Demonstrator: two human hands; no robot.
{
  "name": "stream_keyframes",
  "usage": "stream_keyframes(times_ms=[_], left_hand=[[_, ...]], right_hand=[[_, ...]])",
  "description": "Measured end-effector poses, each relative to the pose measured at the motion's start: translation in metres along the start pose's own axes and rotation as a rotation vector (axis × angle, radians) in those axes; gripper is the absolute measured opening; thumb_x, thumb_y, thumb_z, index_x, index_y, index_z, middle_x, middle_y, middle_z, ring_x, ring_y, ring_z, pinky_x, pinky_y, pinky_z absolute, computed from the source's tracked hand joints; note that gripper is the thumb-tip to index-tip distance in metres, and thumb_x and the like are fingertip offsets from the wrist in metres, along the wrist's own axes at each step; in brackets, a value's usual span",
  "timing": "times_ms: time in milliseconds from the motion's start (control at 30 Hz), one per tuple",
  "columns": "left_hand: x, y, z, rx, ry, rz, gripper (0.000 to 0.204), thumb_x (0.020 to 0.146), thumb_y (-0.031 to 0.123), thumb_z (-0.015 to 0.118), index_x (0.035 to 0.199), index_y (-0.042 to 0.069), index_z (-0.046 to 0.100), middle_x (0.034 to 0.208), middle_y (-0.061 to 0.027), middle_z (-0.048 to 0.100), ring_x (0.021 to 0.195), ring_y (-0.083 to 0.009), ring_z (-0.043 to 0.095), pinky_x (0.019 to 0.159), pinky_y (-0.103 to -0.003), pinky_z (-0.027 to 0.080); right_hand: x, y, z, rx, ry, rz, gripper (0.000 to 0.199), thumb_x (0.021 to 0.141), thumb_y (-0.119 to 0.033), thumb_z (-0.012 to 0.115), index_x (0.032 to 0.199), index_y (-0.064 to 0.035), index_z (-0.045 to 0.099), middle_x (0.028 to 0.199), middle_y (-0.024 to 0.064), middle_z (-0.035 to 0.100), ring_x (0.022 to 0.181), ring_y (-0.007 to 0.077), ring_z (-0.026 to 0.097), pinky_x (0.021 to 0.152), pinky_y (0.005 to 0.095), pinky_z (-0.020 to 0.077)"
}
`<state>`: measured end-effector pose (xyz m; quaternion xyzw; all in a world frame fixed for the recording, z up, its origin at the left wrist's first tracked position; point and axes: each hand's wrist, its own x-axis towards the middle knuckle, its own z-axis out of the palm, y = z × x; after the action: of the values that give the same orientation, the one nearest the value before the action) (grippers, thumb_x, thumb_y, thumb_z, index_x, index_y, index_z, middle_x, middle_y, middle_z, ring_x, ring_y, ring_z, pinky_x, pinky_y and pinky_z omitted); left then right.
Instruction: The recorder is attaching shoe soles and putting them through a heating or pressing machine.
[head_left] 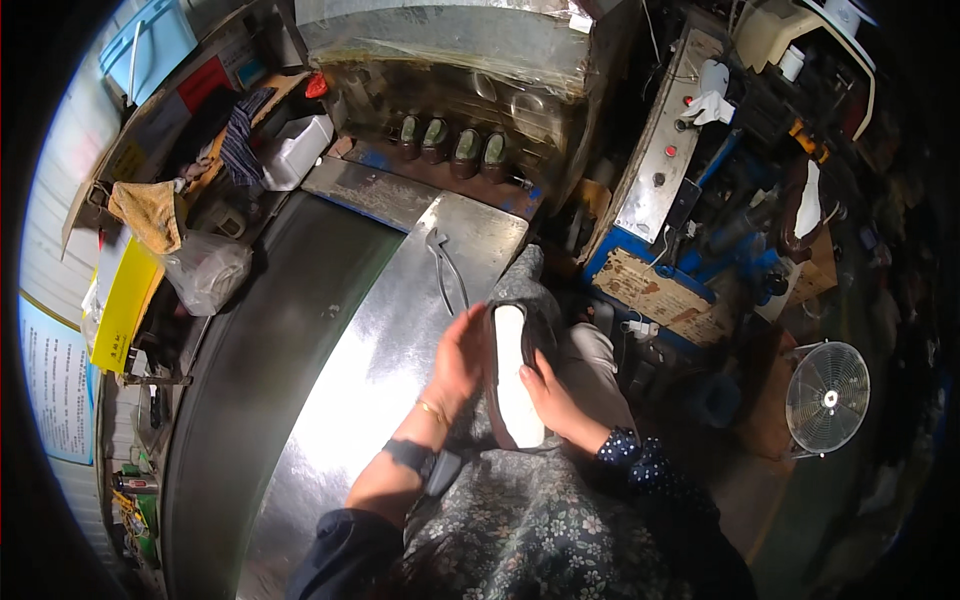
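Note:
A dark brown shoe (pixel 517 375) lies bottom up over my lap, its long white sole face turned toward me. My right hand (pixel 558 400) grips the shoe's right edge, thumb on the white face and the other fingers partly hidden beneath. Along the opposite side rests my left hand (pixel 458 358), its fingers stretched out against or just beside the dark edge; whether they touch is hard to tell. Metal pincers (pixel 441 265) lie on the shiny metal bench (pixel 345 345), just beyond my left hand.
Several dark brown shoes with green tops (pixel 467 150) stand on a ledge at the back. A dark conveyor belt (pixel 270 330) runs along the left. To the right are a machine control panel (pixel 660 150), a round fan (pixel 828 398) and another white-bottomed shoe (pixel 808 200).

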<state>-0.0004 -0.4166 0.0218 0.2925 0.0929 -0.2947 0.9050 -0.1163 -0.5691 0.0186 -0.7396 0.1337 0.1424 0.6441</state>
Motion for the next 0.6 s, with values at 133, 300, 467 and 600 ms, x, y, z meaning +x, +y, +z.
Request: stream_keyframes(times_ms=[133, 300, 467, 600], left_hand=[[-0.044, 0.002, 0.031, 1.462, 0.495, 0.289, 0.045, 0.103, 0.036, 0.039, 0.112, 0.000, 0.064, 0.105, -0.0223, 0.070, 0.101, -0.0364, 0.067, 0.092, -0.045, 0.051], [-0.037, 0.026, 0.024, 2.287, 0.308, 0.421, 0.040, 0.103, 0.032, 0.036, 0.087, 0.002, 0.058, 0.060, -0.0149, 0.065, 0.057, -0.0417, 0.063, 0.062, -0.051, 0.053], [-0.085, -0.004, -0.009, 1.812, 0.217, 0.447, 0.034, 0.100, 0.032, 0.045, 0.104, -0.002, 0.051, 0.093, -0.0296, 0.062, 0.084, -0.0463, 0.062, 0.072, -0.053, 0.051], [-0.084, -0.001, -0.002, 1.676, 0.231, 0.296, 0.037, 0.100, 0.034, 0.047, 0.106, -0.002, 0.050, 0.099, -0.0293, 0.061, 0.092, -0.0487, 0.059, 0.079, -0.052, 0.049]], right_hand=[[-0.004, -0.035, 0.020, -0.258, 0.048, -0.017, 0.077, 0.102, -0.047, 0.039, 0.151, 0.0070, 0.012, 0.141, 0.0371, 0.041, 0.131, 0.0480, 0.043, 0.106, 0.0437, 0.0388], [-0.007, -0.066, 0.038, -0.303, -0.025, 0.189, 0.075, 0.102, -0.043, 0.041, 0.150, 0.0075, 0.014, 0.144, 0.0369, 0.037, 0.132, 0.0481, 0.041, 0.107, 0.0446, 0.0378], [0.000, -0.003, 0.041, -0.150, 0.134, -0.203, 0.071, 0.103, -0.038, 0.043, 0.151, 0.0056, 0.013, 0.145, 0.0343, 0.037, 0.136, 0.0454, 0.039, 0.111, 0.0436, 0.0334], [-0.010, -0.042, 0.031, -0.245, 0.043, 0.064, 0.073, 0.103, -0.046, 0.037, 0.152, 0.0020, 0.011, 0.146, 0.0345, 0.036, 0.139, 0.0443, 0.035, 0.112, 0.0429, 0.0319]])
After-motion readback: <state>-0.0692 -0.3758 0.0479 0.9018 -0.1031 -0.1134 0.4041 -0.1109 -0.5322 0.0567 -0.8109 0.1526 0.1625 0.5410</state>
